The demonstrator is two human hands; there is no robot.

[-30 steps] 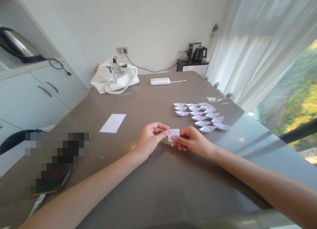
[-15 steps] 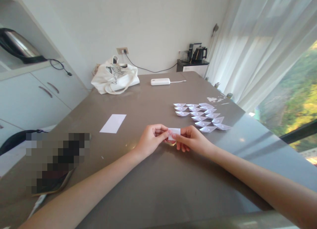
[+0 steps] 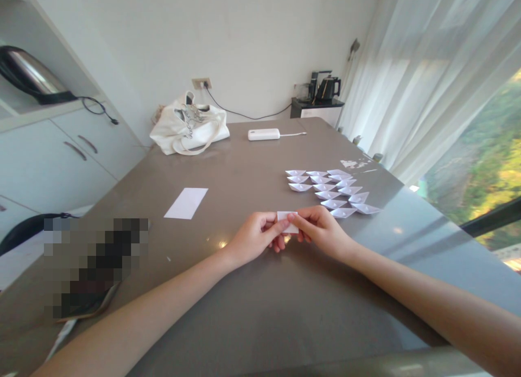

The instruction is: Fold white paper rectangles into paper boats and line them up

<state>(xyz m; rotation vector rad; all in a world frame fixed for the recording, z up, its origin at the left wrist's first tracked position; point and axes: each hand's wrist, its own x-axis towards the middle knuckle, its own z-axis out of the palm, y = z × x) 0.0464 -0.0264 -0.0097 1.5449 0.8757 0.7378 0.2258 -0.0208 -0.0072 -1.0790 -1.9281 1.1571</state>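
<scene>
Above the near middle of the table, both hands grip one small folded piece of white paper (image 3: pixel 285 217). My left hand (image 3: pixel 258 233) is closed on its left side, thumb across the front and fingers behind. My right hand (image 3: pixel 321 227) pinches the upper right corner between thumb and fingers, the two thumbs nearly meeting. Just beyond my right hand, several small folded paper boats (image 3: pixel 325 194) stand in rows. To the left of my left hand a flat white sheet of paper (image 3: pixel 186 203) lies on the table.
The grey table (image 3: pixel 244 170) bears a white bag (image 3: pixel 191 127) at the far left and a white power bank (image 3: pixel 264 134) with a short cable. Paper scraps (image 3: pixel 352 163) lie by the right edge. A pixelated dark object (image 3: pixel 97 274) lies at the near left.
My left hand has shifted slightly down, its thumb now further right across the paper. My right thumb has moved up to the paper's upper corner. Both hands still hold the paper.
</scene>
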